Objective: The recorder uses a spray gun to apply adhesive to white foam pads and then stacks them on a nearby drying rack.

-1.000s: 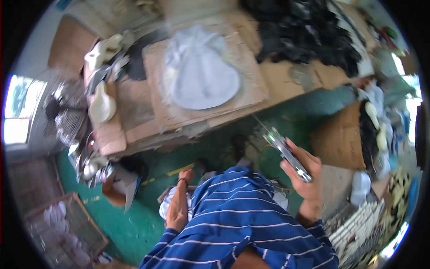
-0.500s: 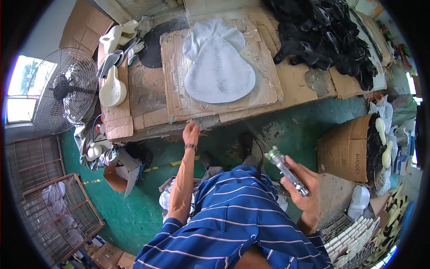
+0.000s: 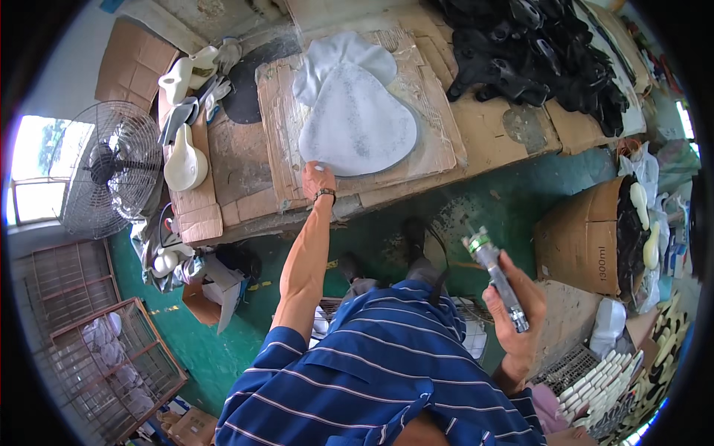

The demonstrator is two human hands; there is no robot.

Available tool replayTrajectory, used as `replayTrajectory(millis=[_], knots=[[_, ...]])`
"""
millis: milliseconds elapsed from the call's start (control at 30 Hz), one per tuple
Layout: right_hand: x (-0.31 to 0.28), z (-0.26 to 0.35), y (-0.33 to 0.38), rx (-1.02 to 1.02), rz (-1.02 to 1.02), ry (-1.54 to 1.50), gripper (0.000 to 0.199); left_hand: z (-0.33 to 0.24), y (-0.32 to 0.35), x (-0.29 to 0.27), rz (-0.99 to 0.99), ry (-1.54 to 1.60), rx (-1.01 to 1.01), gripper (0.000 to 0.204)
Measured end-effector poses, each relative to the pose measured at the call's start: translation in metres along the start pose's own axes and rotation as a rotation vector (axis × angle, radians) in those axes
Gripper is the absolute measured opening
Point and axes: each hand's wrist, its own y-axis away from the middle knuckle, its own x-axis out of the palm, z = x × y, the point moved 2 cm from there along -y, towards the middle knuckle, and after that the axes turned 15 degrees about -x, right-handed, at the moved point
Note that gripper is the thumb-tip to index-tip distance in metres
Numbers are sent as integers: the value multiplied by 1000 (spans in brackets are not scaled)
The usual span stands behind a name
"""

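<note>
A pale grey, mottled saddle-shaped piece (image 3: 361,123) lies flat on a cardboard sheet on the workbench, its wide end toward me. Behind it spreads a lobed light grey sheet (image 3: 346,56), partly covered by its narrow end. The fingers of my left hand (image 3: 318,181) are closed at the piece's near left edge; the fingertips are partly hidden. Off to the right, over the floor, my right hand (image 3: 513,305) is wrapped round a metal spray gun (image 3: 497,275) with a green ring at its nozzle end. The gun points away from me, apart from the bench.
Black moulded parts (image 3: 513,59) are heaped at the bench's far right. Cream saddle shells (image 3: 186,165) and gloves (image 3: 218,91) lie at its left, beside a large fan (image 3: 110,167). A cardboard box (image 3: 584,241) stands right; a wire cage (image 3: 115,357) is at lower left.
My left hand has moved forward from in front of the bench to the near edge of the grey piece. The right hand, with the spray gun, has shifted slightly right. The view has tilted.
</note>
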Motion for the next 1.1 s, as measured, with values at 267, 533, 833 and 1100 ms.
replayTrajectory(millis=[267, 533, 833, 1100], knots=[[-10, -6, -4, -8, 110, -144, 47, -6, -1, -5, 5, -74, 17, 29], [-20, -20, -3, 72, -48, 16, 52, -1, -14, 7, 61, -4, -12, 30], [-40, -50, 21, 7, 3, -125, 88, 35, -97, 60, 856, 1173, -413, 16], [-27, -56, 36, 14, -56, -203, 63, -136, -91, -29, 950, 1530, 43, 30]])
